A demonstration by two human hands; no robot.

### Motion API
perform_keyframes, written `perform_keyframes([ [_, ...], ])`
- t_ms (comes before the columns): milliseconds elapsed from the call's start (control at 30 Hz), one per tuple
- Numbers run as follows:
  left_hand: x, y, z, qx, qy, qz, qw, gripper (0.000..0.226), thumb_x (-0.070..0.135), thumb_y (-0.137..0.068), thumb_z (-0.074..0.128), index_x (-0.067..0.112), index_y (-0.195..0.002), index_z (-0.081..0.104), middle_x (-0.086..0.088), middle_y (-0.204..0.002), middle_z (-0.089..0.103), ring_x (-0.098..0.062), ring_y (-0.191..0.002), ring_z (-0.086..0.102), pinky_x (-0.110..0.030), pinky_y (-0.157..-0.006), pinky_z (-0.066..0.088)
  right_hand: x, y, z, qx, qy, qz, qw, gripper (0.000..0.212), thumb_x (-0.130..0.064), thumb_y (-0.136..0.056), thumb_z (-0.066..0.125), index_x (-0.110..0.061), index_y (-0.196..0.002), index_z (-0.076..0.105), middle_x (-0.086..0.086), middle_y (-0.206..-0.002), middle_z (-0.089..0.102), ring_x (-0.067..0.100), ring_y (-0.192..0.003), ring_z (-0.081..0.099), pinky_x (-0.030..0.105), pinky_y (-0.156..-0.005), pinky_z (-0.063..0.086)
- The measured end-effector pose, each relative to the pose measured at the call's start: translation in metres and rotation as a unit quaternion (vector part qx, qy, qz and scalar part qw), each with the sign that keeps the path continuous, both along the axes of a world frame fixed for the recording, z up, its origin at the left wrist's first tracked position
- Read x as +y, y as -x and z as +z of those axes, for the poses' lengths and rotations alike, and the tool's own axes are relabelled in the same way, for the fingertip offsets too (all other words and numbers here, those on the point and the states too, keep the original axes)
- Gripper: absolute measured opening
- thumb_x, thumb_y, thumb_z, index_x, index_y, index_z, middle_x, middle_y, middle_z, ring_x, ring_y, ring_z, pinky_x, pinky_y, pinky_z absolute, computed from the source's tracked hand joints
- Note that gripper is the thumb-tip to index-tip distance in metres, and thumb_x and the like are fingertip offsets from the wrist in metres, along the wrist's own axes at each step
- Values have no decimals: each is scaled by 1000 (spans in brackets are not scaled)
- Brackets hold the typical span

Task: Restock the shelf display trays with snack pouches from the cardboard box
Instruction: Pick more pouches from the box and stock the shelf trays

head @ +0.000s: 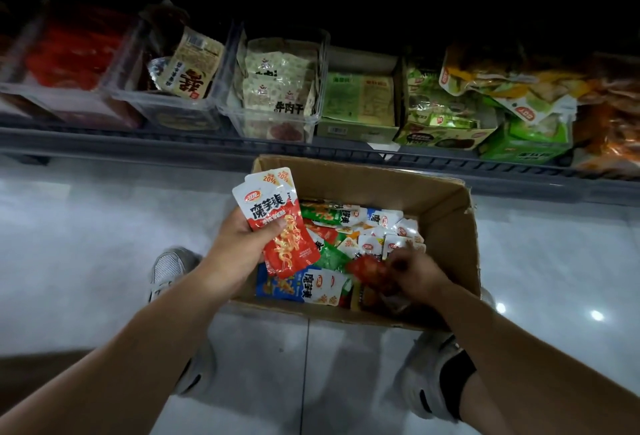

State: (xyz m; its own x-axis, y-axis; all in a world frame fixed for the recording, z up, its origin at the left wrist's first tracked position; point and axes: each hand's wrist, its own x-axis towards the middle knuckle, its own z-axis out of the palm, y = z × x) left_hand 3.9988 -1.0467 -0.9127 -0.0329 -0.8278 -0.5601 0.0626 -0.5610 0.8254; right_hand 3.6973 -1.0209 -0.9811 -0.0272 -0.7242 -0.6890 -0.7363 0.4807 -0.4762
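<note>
Fingers (268, 229) of my left hand (239, 247): thumb clamped across the face of a stack (277, 223) of red pouches, the rest curled behind it. Grip judged firm. The stack is held above the left rim of the box (446, 212), long axis running from upper left to lower right, white tops pointing toward the shelf.

Right hand (415, 270): down inside the box at its near right, fingers curled on a red pouch (367, 270). That hand is blurred, so the exact pinch cannot be confirmed; I record it as grasping. The red pouch lies to the left of my right fingertips, on the side facing the stack, with loose pouches (332, 226) of mixed colours beneath and beyond it.

Finding: the coming move, in my judgement, is to carry the red pouch left and up onto the stack. My left hand is nearer the trays (273, 115), which sit past the far wall of the box, so it is better placed to make the delivery. A tray of red packs (69, 53) shows dimly at far left; whether it matches, I cannot tell.
</note>
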Motion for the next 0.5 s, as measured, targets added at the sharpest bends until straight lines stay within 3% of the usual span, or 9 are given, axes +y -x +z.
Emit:
perform_keyframes([
  [67,2,-2,0,-4,-1,-10,1000,28,17,-97,68,33,-118,61,4,-114,76,-17,-105,74,-48,-93,59,-11,-5,21,-136,19,-199,970,15,-3,-94,63,-2,-109,63,7,-106,68,18,-95,66,20,-61,56],
  [100,3,-2,0,-3,-2,-12,1000,28,17,-97,68,32,-119,61,4,-114,77,-17,-105,74,-49,-94,58,-18,-7,31,-173,36,-256,950,25,-1,-92,65,-2,-116,59,9,-110,68,20,-96,67,22,-62,56],
  [233,6,0,-1,7,-12,2,1000,30,12,-95,69,30,-119,63,1,-114,77,-20,-106,74,-52,-95,57,-41,-19,65,-252,104,-311,910,75,-3,-81,79,-24,-142,41,6,-118,66,27,-104,69,46,-83,60],
  [300,9,1,-1,18,-15,0,1000,32,11,-95,69,26,-123,62,-2,-116,76,-25,-110,72,-52,-95,57,-48,-29,83,-327,107,-348,872,65,-1,-83,77,-26,-136,50,10,-116,67,30,-97,72,42,-73,62],
  [400,15,3,5,36,-3,-12,999,33,9,-94,68,19,-125,61,-5,-112,77,-27,-108,73,-44,-84,61,-49,-51,106,-362,106,-408,831,18,-12,-94,68,-16,-111,64,11,-101,73,22,-78,73,32,-63,59],
  [500,18,10,12,56,13,-11,998,50,15,-86,73,16,-133,57,-8,-118,75,-29,-111,72,-37,-78,62,-45,-67,109,-407,68,-458,788,6,-16,-97,64,-10,-97,62,13,-96,72,21,-78,69,37,-81,57],
])
